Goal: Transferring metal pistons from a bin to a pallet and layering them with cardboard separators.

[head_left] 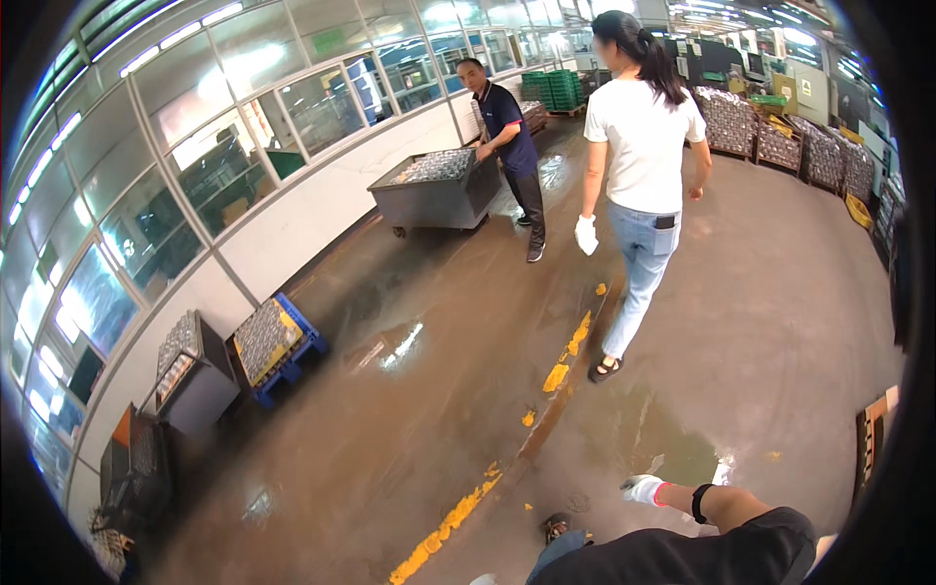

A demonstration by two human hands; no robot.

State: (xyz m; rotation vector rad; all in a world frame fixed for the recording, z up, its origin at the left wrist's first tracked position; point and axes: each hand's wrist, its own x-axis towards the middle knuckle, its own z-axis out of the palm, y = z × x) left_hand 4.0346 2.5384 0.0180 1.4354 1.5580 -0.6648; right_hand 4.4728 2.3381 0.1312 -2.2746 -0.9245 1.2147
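Note:
My right hand (pixel 643 489) wears a white glove with a red cuff and hangs over the wet brown floor (pixel 468 390). Its fingers look loosely open, and nothing shows in them. A black band (pixel 700 503) circles that forearm below a black sleeve. At the lower edge, a pale sliver (pixel 484 580) may be my left glove; its fingers are cut off from view. My shoe (pixel 556 526) stands near a worn yellow floor line (pixel 444 536). Neither hand touches any object that I can see.
Ahead, a person in a white shirt (pixel 643 146) walks away. Another person in dark clothes (pixel 507 146) grips a grey wheeled bin (pixel 434 205) full of metal parts. Loaded bins (pixel 200 400) and a blue pallet (pixel 312 341) line the left wall; filled crates (pixel 726 122) stand far right.

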